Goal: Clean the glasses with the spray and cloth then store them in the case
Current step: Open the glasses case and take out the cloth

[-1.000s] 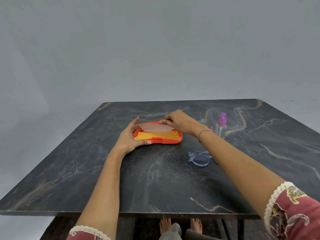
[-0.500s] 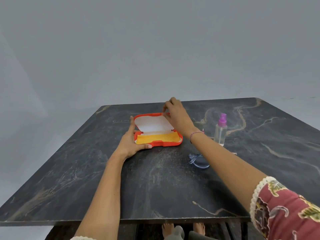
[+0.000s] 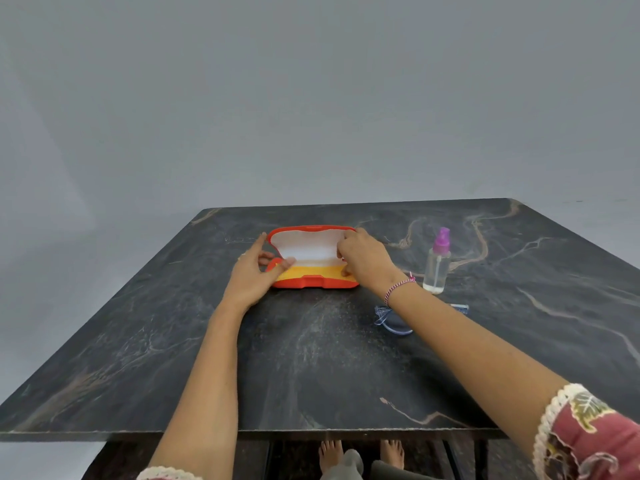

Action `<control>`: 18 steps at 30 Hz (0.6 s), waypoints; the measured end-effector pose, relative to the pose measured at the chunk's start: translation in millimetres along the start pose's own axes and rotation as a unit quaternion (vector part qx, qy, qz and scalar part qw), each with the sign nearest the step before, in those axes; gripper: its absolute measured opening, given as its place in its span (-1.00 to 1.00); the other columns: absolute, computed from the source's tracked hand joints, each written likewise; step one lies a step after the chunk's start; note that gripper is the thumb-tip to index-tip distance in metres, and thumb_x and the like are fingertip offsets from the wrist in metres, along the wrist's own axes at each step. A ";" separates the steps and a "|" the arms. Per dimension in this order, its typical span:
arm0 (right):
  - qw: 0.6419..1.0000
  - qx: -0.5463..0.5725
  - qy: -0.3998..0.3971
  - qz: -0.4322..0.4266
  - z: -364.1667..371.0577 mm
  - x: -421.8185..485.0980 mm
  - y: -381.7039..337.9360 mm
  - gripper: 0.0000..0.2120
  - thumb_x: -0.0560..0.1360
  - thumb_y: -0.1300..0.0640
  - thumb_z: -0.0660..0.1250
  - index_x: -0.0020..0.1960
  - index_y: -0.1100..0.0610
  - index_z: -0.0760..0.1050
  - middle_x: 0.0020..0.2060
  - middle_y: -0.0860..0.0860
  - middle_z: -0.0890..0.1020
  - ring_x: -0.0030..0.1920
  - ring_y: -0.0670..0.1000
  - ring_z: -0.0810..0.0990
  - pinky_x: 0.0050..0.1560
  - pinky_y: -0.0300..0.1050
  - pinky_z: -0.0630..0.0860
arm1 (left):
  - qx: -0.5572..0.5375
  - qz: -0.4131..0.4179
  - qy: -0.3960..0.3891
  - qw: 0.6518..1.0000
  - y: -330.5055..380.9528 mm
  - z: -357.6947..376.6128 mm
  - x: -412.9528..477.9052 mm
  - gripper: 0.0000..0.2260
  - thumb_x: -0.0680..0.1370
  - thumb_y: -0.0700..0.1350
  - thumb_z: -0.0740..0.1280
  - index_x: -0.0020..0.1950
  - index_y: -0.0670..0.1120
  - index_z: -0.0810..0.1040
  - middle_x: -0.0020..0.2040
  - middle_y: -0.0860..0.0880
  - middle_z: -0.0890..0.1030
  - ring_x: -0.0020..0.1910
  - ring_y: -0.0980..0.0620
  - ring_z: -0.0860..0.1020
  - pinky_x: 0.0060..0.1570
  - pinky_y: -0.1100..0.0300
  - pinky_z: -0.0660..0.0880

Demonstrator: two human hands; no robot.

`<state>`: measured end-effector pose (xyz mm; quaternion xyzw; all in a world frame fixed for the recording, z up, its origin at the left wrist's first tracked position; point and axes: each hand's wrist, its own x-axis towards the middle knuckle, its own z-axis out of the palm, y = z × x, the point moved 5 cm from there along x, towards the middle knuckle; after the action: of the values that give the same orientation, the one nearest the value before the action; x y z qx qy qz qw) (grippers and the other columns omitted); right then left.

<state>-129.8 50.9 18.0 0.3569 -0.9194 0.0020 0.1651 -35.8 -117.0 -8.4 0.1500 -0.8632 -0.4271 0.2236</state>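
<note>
An orange glasses case (image 3: 313, 283) lies open in the middle of the dark table, its white-lined lid (image 3: 308, 247) standing up at the back. A yellow cloth (image 3: 311, 271) fills the lower half. My left hand (image 3: 254, 271) grips the case's left end. My right hand (image 3: 363, 259) reaches into the right end, fingers on the cloth and lid edge. Clear blue glasses (image 3: 393, 322) lie on the table under my right forearm, partly hidden. A clear spray bottle (image 3: 437, 268) with a purple top stands upright to the right.
The dark marble table (image 3: 329, 368) has its front edge close to me, and my bare feet (image 3: 360, 455) show below it. A plain grey wall lies behind.
The case lid has swung from nearly shut to fully upright. My right hand moved from the lid's top edge down to the case's right end. My left hand shifted higher on the left end.
</note>
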 end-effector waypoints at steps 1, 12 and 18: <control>1.000 -0.005 0.002 -0.003 -1.1 -1.7 -0.6 -0.74 0.42 0.28 0.43 0.09 0.23 0.55 0.07 0.10 0.53 0.14 0.09 0.46 -0.01 -0.05 0.57 | 0.014 0.024 0.060 0.998 3.4 -5.7 0.1 -0.48 0.49 0.05 0.37 0.40 -0.04 0.35 0.04 0.01 0.55 0.03 0.11 0.50 0.09 0.18 0.43; 0.995 -0.097 -0.011 -0.026 -10.4 -7.3 -4.6 -0.70 0.45 0.02 0.40 0.07 0.20 0.56 0.08 0.07 0.51 0.14 0.07 0.42 -0.03 -0.08 0.48 | 0.279 0.099 0.089 0.951 16.1 14.7 4.4 -0.85 0.51 -0.20 0.34 0.03 -0.15 0.64 -0.01 -0.13 0.63 -0.01 -0.12 0.57 -0.02 0.04 0.47; 0.992 -0.123 -0.005 -0.018 -10.5 -7.5 -5.9 -0.80 0.48 0.07 0.39 0.03 0.17 0.55 0.06 0.06 0.52 0.13 0.07 0.41 -0.09 -0.11 0.41 | 0.330 0.068 0.090 0.937 14.9 17.7 7.6 -0.83 0.55 -0.24 0.26 0.01 -0.20 0.63 -0.02 -0.17 0.62 -0.06 -0.13 0.58 -0.08 0.05 0.48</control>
<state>-117.5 52.7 25.0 0.3506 -0.9068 -0.1158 0.2035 -52.4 -99.9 -3.9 0.1940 -0.9401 -0.0863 0.2667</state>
